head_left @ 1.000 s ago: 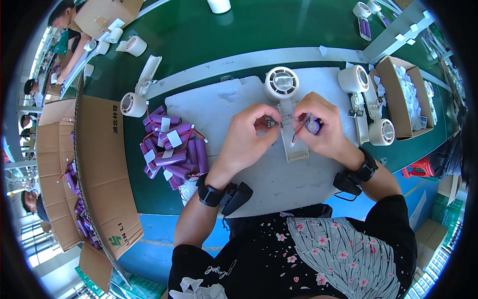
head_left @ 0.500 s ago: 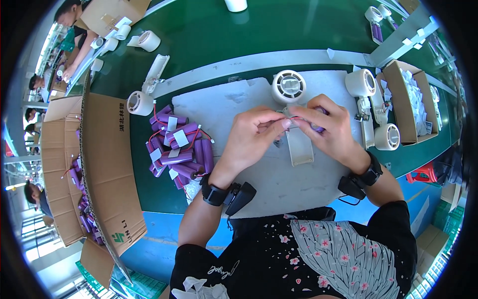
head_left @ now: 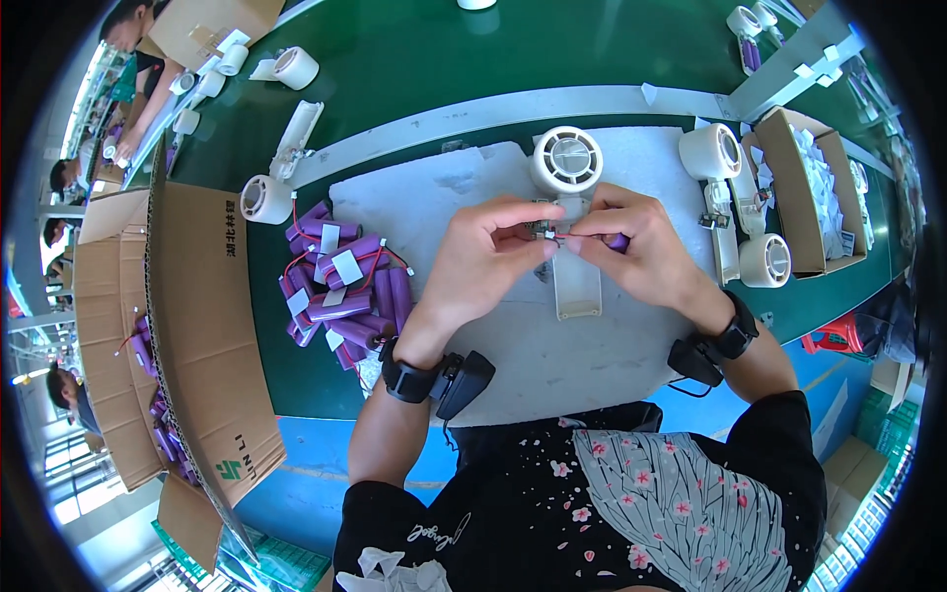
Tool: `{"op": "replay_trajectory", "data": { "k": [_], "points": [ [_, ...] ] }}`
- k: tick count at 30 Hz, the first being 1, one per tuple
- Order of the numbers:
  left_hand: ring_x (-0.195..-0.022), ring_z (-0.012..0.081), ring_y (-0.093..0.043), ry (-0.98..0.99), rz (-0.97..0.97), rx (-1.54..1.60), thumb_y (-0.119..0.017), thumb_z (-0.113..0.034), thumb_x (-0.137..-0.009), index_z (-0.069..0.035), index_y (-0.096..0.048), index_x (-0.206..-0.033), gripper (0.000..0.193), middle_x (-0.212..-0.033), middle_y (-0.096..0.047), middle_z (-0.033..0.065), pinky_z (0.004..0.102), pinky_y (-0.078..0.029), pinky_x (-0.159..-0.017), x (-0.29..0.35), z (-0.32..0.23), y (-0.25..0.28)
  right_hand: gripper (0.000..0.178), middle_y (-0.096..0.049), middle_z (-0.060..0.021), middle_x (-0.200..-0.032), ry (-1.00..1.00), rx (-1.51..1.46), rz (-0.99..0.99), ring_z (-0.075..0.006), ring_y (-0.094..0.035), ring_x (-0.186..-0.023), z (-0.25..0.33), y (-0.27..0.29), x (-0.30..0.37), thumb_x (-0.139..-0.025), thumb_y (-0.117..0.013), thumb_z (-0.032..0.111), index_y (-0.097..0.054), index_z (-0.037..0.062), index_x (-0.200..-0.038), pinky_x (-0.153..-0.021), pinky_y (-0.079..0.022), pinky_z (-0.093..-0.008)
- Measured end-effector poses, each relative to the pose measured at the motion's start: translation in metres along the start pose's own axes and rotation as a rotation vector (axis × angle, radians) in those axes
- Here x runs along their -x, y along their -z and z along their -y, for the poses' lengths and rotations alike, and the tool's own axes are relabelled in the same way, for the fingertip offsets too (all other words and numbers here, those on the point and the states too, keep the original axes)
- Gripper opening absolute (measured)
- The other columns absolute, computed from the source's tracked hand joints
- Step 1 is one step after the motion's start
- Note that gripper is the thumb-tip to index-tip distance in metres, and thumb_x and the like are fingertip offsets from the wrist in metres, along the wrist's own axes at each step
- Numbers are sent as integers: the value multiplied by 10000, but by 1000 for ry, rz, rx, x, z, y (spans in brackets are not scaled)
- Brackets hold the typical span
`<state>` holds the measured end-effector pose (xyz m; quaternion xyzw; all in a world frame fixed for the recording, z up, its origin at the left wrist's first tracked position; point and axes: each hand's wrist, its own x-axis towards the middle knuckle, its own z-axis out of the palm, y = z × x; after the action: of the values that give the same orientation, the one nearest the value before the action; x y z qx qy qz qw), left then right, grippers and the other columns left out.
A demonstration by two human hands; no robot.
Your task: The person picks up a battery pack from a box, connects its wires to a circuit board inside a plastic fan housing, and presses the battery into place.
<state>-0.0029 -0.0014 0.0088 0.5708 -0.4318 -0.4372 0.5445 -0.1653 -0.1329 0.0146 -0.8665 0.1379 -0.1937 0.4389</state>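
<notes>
In front of me a white handheld fan [head_left: 578,292] lies on the pale mat, its round grille head pointing away and its handle shell uncovered. My left hand [head_left: 485,255] pinches at the upper part of the handle, beside a small white connector [head_left: 549,235]. My right hand [head_left: 639,245] is closed round a purple battery [head_left: 619,242], with thumb and forefinger on its thin red wire by the connector. Whether the connector sits in its socket is hidden by the fingers. Left of my left hand is a pile of purple batteries [head_left: 345,308] with wires and white pads.
Brown cartons stand at the left [head_left: 212,326], holding more batteries, and at the right [head_left: 789,212], with white pieces inside. More open fans lie at the right [head_left: 725,202] and far left [head_left: 266,199]. A metal rail [head_left: 513,106] crosses the green bench. Another person works at upper left.
The fan handle has swung slightly left and now points almost straight toward me. My fingertips have shifted, so the connector and red wire show between them. The right hand still holds the battery.
</notes>
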Motion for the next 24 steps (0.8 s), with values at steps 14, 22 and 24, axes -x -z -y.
{"op": "replay_trajectory", "data": {
  "k": [14,22,24],
  "points": [
    [-806,82,-621,85,18,15,-654,74,-803,-18,-637,-1076,289,-888,-668,54,226,-501,-723,-1,-3,3,83,-497,-54,-704,-62,-6,88,-146,-457,-596,5,6,-1,-778,-700,44,-714,11,-853,-532,-347,-299],
    [-922,124,-640,-4,27,32,-664,107,-797,16,-624,-1031,254,-987,-668,90,266,-534,-831,-2,0,2,89,-496,-56,-709,-109,-45,90,-142,-452,-597,4,10,-1,-780,-695,42,-712,6,-860,-537,-344,-296],
    [-922,128,-642,-54,20,3,-675,109,-785,15,-628,-1023,260,-988,-666,88,274,-536,-836,-1,2,2,88,-498,-56,-710,-125,-49,93,-141,-456,-600,5,11,-3,-781,-694,43,-711,5,-859,-539,-346,-295]
  ]
}}
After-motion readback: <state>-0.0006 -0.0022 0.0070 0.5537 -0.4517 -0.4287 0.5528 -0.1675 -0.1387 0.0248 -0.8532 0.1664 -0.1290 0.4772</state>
